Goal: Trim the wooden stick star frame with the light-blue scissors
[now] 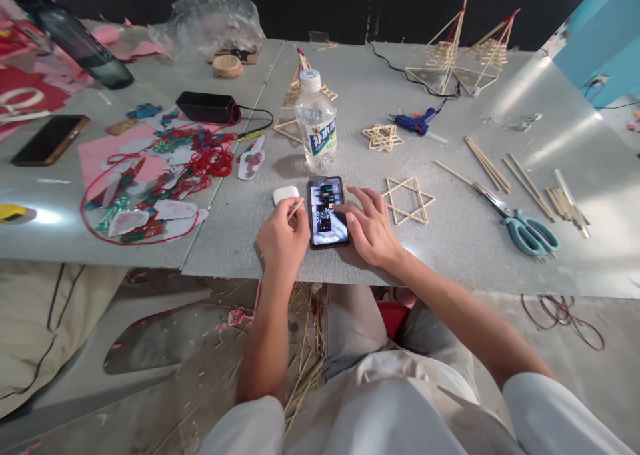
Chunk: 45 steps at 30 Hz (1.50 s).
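Observation:
My left hand (284,236) is closed on a short wooden stick (296,209), beside a white case (285,193). Between my hands lies a phone (329,213) with its screen lit. The fingers of my right hand (373,228) are spread, with a fingertip at the phone's right edge. A flat six-pointed star of sticks (410,201) lies just right of that hand. Behind the phone stands a clear plastic bottle (317,125), partly hiding a stick frame (287,127). Farther back is a smaller, thicker stick star (383,137).
Blue-handled scissors (530,233), loose sticks (487,165) and a blue glue gun (416,121) lie to the right. Two stick structures (453,55) stand behind them. At left are red cord (213,155), painted cut-outs, a black box (207,107) and another phone (51,140).

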Tool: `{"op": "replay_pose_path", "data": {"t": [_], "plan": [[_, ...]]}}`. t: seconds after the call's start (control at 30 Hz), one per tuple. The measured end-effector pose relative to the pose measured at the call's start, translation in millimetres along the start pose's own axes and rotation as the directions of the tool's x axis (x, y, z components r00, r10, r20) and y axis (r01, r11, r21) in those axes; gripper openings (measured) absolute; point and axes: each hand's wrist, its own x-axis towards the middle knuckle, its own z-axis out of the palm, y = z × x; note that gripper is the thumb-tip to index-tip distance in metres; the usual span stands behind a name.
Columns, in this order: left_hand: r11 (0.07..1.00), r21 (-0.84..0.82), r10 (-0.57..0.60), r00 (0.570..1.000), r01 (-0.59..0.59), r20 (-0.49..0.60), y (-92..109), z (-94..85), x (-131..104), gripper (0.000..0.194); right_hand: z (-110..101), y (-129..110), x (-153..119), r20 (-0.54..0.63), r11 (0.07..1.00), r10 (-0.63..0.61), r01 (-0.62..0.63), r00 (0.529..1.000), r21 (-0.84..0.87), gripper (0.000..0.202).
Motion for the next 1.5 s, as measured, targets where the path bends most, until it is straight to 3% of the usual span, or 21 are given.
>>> {"op": "replay_pose_path", "data": {"t": [0.17,0.6,0.7,0.77,0.8,0.83,0.87,0.9,0.93,0.97,1.03,1.1,1.2,1.27,1.3,1.33,1.37,1.43,1.5], "plan": [[0.999,-0.044,0.017,1.000,-0.018,-0.003,-1.2,0.5,0.2,0.031,8.8,-2.1,3.2,0.066,0.997,0.040,-0.035,0.997,-0.073,0.055],[0.995,-0.092,0.042,0.997,-0.047,-0.058,-3.9,2.6,3.8,0.036,6.7,-2.7,3.4,0.047,0.997,0.062,-0.059,0.997,-0.057,0.058],[0.975,-0.199,0.086,0.995,-0.096,-0.059,12.1,-8.5,-3.4,0.039,3.7,0.6,1.5,-0.039,0.999,0.026,-0.025,0.999,0.025,0.052],[0.926,-0.327,0.206,0.978,-0.191,0.013,34.0,-20.2,-20.4,0.037,0.1,5.4,0.4,-0.082,0.995,-0.016,0.024,0.997,0.098,0.051],[0.874,-0.407,0.333,0.938,-0.267,0.100,47.5,-25.4,-32.8,0.034,-2.0,8.5,0.1,-0.085,0.991,-0.044,0.054,0.995,0.125,0.051],[0.788,-0.498,0.502,0.846,-0.363,0.179,61.7,-28.9,-47.4,0.033,-4.2,12.0,0.0,-0.072,0.986,-0.081,0.091,0.994,0.139,0.051],[0.669,-0.595,0.687,0.677,-0.446,0.265,76.1,-30.0,-63.1,0.035,-6.5,15.7,0.0,-0.042,0.981,-0.130,0.135,0.991,0.141,0.050],[0.539,-0.682,0.823,0.481,-0.495,0.301,89.8,-28.3,-79.2,0.038,-8.6,19.3,0.1,-0.003,0.974,-0.187,0.186,0.982,0.132,0.049],[0.474,-0.730,0.881,0.268,-0.492,0.391,102.5,-23.7,-94.6,0.038,-10.7,22.6,0.3,0.035,0.964,-0.244,0.238,0.969,0.118,0.047],[0.468,-0.755,0.873,0.107,-0.459,0.476,113.8,-16.2,-108.4,0.040,-12.4,25.5,0.3,0.065,0.953,-0.292,0.284,0.954,0.103,0.045],[0.552,-0.735,0.766,-0.109,-0.395,0.634,131.7,5.2,-129.0,0.045,-15.0,29.1,-0.2,0.094,0.937,-0.347,0.341,0.933,0.074,0.044],[0.646,-0.702,0.637,-0.295,-0.299,0.712,143.7,30.0,-139.7,0.048,-16.5,30.1,-1.3,0.093,0.937,-0.349,0.346,0.933,0.046,0.042],[0.768,-0.616,0.444,-0.549,-0.173,0.708,152.1,61.0,-144.1,0.051,-18.9,29.7,-3.8,0.072,0.942,-0.336,0.336,0.939,0.011,0.041],[0.802,-0.579,0.364,-0.651,-0.145,0.667,152.1,72.6,-145.5,0.054,-21.0,29.9,-5.5,0.067,0.942,-0.337,0.337,0.939,0.007,0.041],[0.801,-0.584,0.367,-0.664,-0.130,0.651,150.8,75.6,-146.6,0.053,-22.2,30.2,-6.4,0.076,0.942,-0.335,0.335,0.939,0.011,0.041],[0.790,-0.603,0.403,-0.649,-0.109,0.645,149.0,77.1,-148.1,0.052,-23.5,30.7,-7.2,0.091,0.944,-0.329,0.329,0.940,0.016,0.041],[0.771,-0.632,0.466,-0.605,-0.081,0.645,146.9,77.5,-149.8,0.051,-24.7,31.1,-8.0,0.109,0.947,-0.321,0.321,0.941,0.022,0.041],[0.729,-0.684,0.591,-0.480,-0.026,0.648,142.7,77.5,-153.9,0.056,-26.8,31.7,-9.4,0.142,0.953,-0.303,0.301,0.942,0.033,0.041],[0.703,-0.711,0.640,-0.427,-0.010,0.639,138.6,78.9,-159.9,0.065,-27.9,31.1,-10.3,0.161,0.955,-0.297,0.296,0.941,0.033,0.042]]}}
